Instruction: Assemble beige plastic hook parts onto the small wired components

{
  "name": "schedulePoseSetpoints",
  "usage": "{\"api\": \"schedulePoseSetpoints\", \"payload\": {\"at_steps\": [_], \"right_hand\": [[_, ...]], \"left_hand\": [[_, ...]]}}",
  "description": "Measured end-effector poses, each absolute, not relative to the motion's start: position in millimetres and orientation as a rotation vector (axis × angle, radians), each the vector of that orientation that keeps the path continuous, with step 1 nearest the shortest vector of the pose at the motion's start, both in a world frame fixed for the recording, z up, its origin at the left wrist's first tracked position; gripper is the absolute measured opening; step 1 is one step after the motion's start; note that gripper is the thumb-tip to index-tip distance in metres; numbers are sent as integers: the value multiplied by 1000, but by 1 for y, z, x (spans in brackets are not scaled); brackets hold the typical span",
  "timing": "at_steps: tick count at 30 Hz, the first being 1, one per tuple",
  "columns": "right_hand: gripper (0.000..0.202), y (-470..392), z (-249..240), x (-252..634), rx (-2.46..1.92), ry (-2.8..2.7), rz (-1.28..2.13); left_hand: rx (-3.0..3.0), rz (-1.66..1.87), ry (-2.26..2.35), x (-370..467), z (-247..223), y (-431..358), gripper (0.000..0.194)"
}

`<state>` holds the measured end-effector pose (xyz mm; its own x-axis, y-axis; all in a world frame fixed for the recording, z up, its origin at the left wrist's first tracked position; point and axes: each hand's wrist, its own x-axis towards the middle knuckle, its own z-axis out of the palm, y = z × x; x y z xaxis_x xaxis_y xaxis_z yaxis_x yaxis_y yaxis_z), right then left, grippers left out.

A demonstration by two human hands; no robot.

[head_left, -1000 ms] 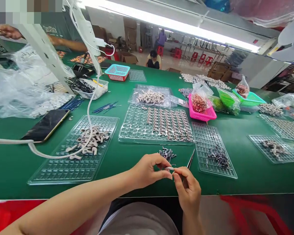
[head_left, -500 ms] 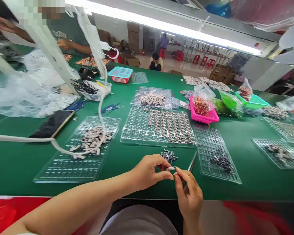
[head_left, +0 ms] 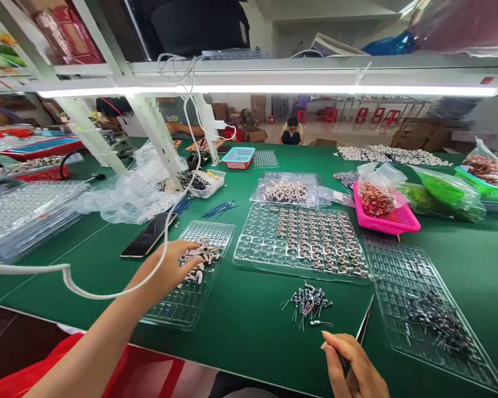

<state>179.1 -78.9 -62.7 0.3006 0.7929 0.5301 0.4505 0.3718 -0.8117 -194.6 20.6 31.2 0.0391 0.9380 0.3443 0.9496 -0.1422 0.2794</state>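
Left hand [head_left: 171, 269] moved to one parts pile [head_left: 208, 254], splayed; right hand [head_left: 354, 366] by tweezers [head_left: 366, 320], grip unclear.

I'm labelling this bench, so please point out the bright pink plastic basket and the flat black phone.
Bright pink plastic basket [head_left: 384, 224]: head view, on its front wall.
Flat black phone [head_left: 144, 239]: head view, on its screen.

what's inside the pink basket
The pink basket holds a clear plastic bag with many small reddish-brown parts in it. The bag covers much of the basket's floor, so anything lying underneath cannot be seen.
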Motion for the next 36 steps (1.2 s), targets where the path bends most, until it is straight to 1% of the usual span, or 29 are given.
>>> {"api": "schedulePoseSetpoints", "payload": {"at_steps": [3, 5, 8, 12, 14, 17, 20, 24, 27, 30, 33, 36], "right_hand": [[15, -79, -64, 179, -1226, -1348, 332], [14, -79, -63, 179, -1224, -1362, 331], [14, -80, -59, 180, -1223, -1392, 342], [13, -79, -55, 181, -1200, -1423, 344], [14, -79, -55, 182, -1189, -1424, 339], [17, -79, -55, 183, -1173, -1446, 364], [20, -78, -52, 186, -1140, -1517, 385], [24, -78, -48, 188, -1121, -1597, 381], [25, -82, -47, 191, -1133, -1568, 429], [25, -83, -42, 201, -1191, -1557, 441], [23, -75, -32, 217, -1346, -1623, 322], [19, -56, -23, 227, -1520, -1795, 268]], "left_hand": [[-2314, -664, -1986, -186, 28, 34, 50], [-2474, -645, -1888, -158, 31, 50, 48], [-2695, -470, -1819, -104, 36, 89, 37], [-2760, -314, -1885, -47, 33, 147, 22], [-2762, -206, -1959, -32, 27, 169, 22], [-2757, -66, -2071, -22, 17, 185, 26], [-2747, -18, -2148, -20, 9, 189, 27], [-2707, -124, -2201, -18, 9, 184, 22], [-2663, -328, -2188, -15, 17, 171, 20], [-2687, -529, -2139, -11, 29, 141, 20], [-2850, -668, -2098, -8, 38, 93, 23], [-3243, -937, -2109, -3, 42, 42, 20]]}}
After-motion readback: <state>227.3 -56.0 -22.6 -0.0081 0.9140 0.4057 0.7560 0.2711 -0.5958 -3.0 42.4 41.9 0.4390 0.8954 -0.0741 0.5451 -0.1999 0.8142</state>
